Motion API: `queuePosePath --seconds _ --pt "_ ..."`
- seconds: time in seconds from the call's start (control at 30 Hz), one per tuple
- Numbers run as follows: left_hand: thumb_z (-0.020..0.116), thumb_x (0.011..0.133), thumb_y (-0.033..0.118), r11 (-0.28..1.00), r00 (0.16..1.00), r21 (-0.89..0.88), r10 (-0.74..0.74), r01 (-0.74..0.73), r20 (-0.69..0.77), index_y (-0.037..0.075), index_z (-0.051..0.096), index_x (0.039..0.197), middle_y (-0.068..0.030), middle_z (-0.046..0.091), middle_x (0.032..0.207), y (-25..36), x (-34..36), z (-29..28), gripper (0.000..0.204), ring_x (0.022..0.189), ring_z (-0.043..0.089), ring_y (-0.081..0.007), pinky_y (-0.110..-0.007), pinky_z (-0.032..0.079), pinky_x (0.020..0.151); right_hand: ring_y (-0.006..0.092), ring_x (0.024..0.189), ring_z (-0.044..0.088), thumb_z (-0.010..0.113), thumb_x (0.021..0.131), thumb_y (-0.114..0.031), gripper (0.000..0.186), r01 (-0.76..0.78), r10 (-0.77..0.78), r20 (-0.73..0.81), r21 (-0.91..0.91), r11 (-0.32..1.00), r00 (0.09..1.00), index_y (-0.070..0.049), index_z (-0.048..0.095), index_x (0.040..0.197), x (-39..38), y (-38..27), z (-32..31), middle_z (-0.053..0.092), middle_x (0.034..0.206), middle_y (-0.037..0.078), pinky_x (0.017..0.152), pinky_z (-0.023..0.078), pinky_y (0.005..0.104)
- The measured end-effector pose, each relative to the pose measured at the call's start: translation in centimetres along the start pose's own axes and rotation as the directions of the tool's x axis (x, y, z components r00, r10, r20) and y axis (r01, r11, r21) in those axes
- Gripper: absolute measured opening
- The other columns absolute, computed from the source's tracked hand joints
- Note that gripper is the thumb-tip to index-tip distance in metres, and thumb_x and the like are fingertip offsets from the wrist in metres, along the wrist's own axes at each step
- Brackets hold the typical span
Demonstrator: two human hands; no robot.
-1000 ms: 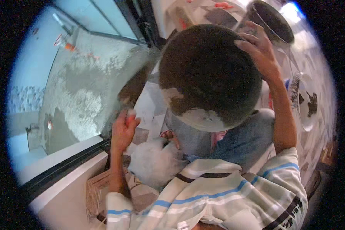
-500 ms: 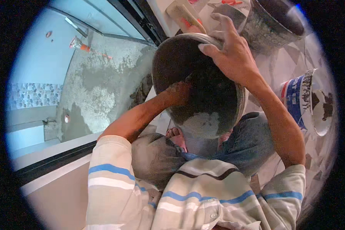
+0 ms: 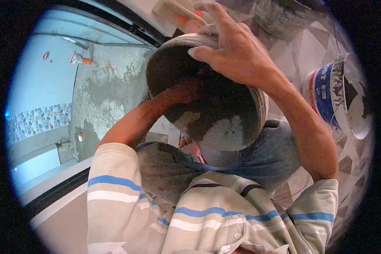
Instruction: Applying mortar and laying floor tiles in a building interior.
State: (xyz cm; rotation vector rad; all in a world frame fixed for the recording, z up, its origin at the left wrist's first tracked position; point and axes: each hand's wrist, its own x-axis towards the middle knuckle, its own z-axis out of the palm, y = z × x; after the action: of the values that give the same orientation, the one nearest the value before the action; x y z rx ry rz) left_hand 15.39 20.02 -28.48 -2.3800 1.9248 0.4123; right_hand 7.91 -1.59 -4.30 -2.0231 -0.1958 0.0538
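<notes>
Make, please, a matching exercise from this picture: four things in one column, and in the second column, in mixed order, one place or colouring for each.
1. left hand
2. right hand
3. pail
4. shirt

A. blue, red and white outside
B. at the rim of the large bucket
C. cream with blue, white and dark stripes
D. inside the large bucket

Pairs: 1-D, 2-B, 3-A, 4-C

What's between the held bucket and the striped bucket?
In the head view, the right forearm and some floor lie between the held bucket and the striped bucket.
</notes>
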Motion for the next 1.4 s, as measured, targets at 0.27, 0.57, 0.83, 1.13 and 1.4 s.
queuePosePath --seconds 0.27,0.57,0.83,1.13,1.4 --pt "0.057 0.078 0.021 0.909 0.94 -0.317 -0.18 0.272 0.29 0.004 0.06 0.103 -0.0237 0.058 0.105 3.1 0.0 0.7 0.031 0.101 0.055 -0.0362 -0.047 0.044 0.088 0.0464 0.111 0.046 0.055 0.078 -0.006 0.063 0.343 -0.434 -0.338 -0.297 0.891 0.835 0.004 0.022 0.131 0.3 4.0 0.4 0.044 0.119 0.036 0.095 0.037 0.046" --pt "0.053 0.087 0.021 0.213 0.785 -0.757 -0.209 0.618 0.583 0.004 0.053 0.115 -0.0156 0.06 0.105 7.4 2.0 -4.5 0.033 0.089 0.058 -0.0284 -0.041 0.048 0.082 0.0478 0.107 0.049 0.054 0.079 -0.008 0.06 0.224 -0.212 -0.24 0.02 0.974 0.947 0.005 0.024 0.129 1.5 2.6 0.1 0.049 0.112 0.034 0.093 0.039 0.0472" --pt "0.056 0.085 0.019 -0.14 0.875 -0.875 -0.08 0.464 0.477 0.004 0.056 0.091 -0.0016 0.048 0.059 8.0 1.2 -7.9 0.016 0.043 0.046 -0.012 -0.028 0.04 0.037 0.0329 0.1 0.058 0.063 0.078 -0.021 0.062 -0.092 0.101 -0.249 0.049 0.995 0.963 -0.002 0.035 0.129 3.4 -0.3 1.6 0.06 0.11 0.022 0.087 0.046 0.04" --pt "0.061 0.08 0.019 -0.339 0.885 -0.884 -0.224 0.322 0.408 0.009 0.05 0.085 0.0029 0.047 0.061 4.9 -13.3 -11.5 0.016 0.046 0.044 -0.0079 -0.023 0.034 0.039 0.0238 0.098 0.06 0.066 0.08 -0.025 0.063 -0.146 0.152 -0.247 0.042 0.988 0.957 -0.004 0.037 0.131 6.7 5.6 1.9 0.062 0.111 0.019 0.091 0.043 0.0321" --pt "0.059 0.081 0.024 -0.473 0.426 -0.81 -0.69 0.347 0.585 0.004 0.054 0.098 0.0036 0.044 0.064 4.7 -33.1 -4.1 0.026 0.049 0.041 -0.0035 -0.02 0.033 0.039 0.0217 0.104 0.056 0.062 0.085 -0.026 0.061 -0.165 0.143 -0.311 -0.044 0.985 0.939 -0.004 0.035 0.134 6.3 4.7 1.4 0.06 0.114 0.018 0.093 0.042 0.0301"
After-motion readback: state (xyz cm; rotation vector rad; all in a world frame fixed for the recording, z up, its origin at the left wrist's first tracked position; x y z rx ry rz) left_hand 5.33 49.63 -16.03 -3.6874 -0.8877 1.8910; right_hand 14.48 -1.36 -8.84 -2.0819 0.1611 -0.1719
